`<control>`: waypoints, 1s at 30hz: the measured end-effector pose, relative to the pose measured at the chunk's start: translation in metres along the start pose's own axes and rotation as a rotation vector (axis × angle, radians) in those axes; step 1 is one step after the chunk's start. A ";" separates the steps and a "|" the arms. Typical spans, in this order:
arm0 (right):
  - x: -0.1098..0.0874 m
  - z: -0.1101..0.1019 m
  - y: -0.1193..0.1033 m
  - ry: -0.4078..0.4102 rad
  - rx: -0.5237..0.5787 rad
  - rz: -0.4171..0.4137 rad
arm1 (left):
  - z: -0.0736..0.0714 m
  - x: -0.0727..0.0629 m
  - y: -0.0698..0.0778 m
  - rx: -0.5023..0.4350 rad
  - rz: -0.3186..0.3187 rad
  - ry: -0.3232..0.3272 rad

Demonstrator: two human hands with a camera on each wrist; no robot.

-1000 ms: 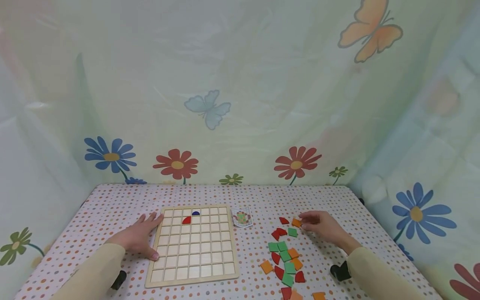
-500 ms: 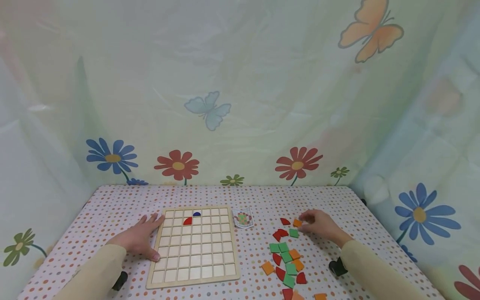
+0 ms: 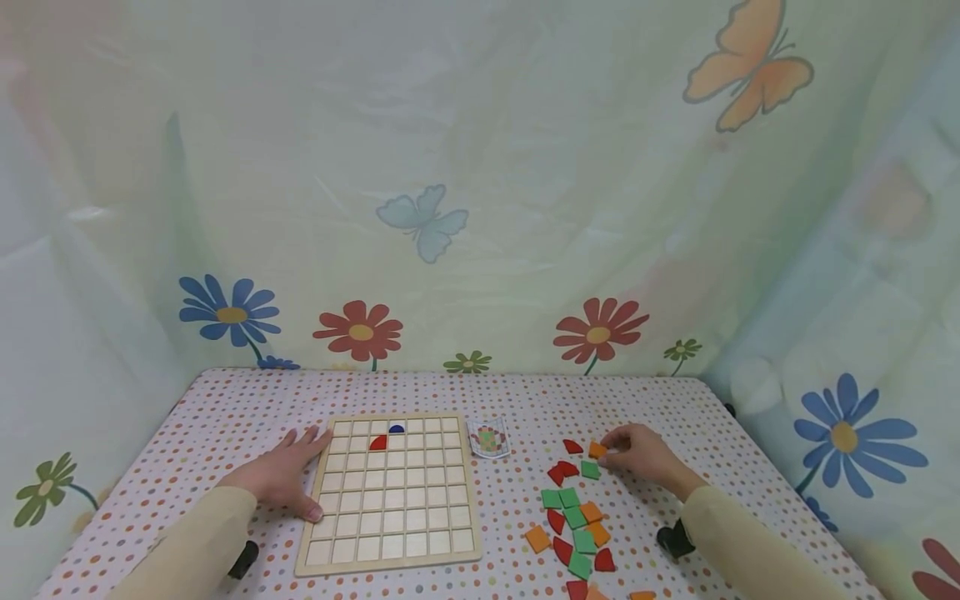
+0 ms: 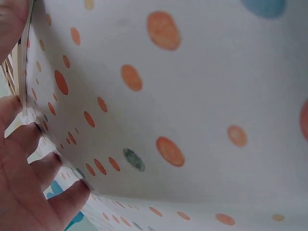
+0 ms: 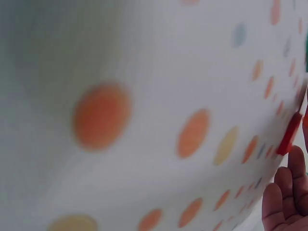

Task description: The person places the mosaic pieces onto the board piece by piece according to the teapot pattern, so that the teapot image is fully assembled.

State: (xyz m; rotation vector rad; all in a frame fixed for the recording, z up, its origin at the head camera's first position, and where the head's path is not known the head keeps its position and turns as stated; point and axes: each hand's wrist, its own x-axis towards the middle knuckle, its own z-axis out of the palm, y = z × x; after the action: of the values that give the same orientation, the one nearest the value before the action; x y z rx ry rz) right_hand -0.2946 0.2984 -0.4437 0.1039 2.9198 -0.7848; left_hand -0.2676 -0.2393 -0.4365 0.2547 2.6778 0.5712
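As a second ago, our left hand [image 3: 281,477] lies spread against the wooden board [image 3: 393,500]; our right hand [image 3: 641,457] meets an orange tile [image 3: 597,450] toward the right edge of the tabletop [image 3: 660,400]; whether pinched, we cannot tell.

Soft light, faint glare on backdrop [image 3: 510,167], dim wrist views, nearest dots [image 5: 102,116] blurred

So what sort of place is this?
It looks like a small play or filming booth, judging by the flowery curtain behind a dotted tablecloth with a wooden grid board and colored tiles on it.
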 end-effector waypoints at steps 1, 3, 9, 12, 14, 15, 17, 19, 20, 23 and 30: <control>-0.001 0.000 -0.001 0.001 0.006 -0.001 | 0.000 0.000 0.000 0.003 -0.003 -0.001; -0.003 -0.001 -0.003 0.001 0.022 -0.010 | 0.001 0.001 0.001 0.009 -0.009 0.002; -0.012 -0.001 -0.026 -0.004 0.048 -0.087 | 0.001 0.000 0.002 0.018 -0.015 0.006; -0.015 0.003 -0.042 -0.009 0.066 -0.127 | 0.001 0.000 0.002 0.017 -0.015 0.004; -0.015 0.008 -0.054 -0.018 0.079 -0.157 | 0.001 0.001 0.002 0.017 -0.017 0.004; -0.015 0.010 -0.060 -0.024 0.089 -0.170 | 0.001 0.001 0.002 0.018 -0.018 0.004; -0.013 0.016 -0.073 -0.035 0.104 -0.188 | 0.001 0.001 0.001 0.016 -0.020 0.005; -0.011 0.022 -0.086 -0.046 0.118 -0.201 | 0.002 0.000 0.001 0.014 -0.021 0.006; -0.011 0.025 -0.092 -0.049 0.116 -0.208 | 0.002 0.000 0.000 0.015 -0.021 0.006; -0.010 0.034 -0.111 -0.068 0.140 -0.233 | 0.002 0.001 0.000 0.018 -0.024 0.005; -0.006 0.052 -0.151 -0.141 0.169 -0.391 | 0.002 0.001 0.002 0.017 -0.028 0.005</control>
State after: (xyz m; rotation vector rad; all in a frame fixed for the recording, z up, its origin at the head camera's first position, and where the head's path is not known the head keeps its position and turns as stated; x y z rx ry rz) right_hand -0.2980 0.1419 -0.4128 -0.5009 2.7674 -1.0437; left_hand -0.2679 -0.2363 -0.4372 0.2206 2.6871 0.5419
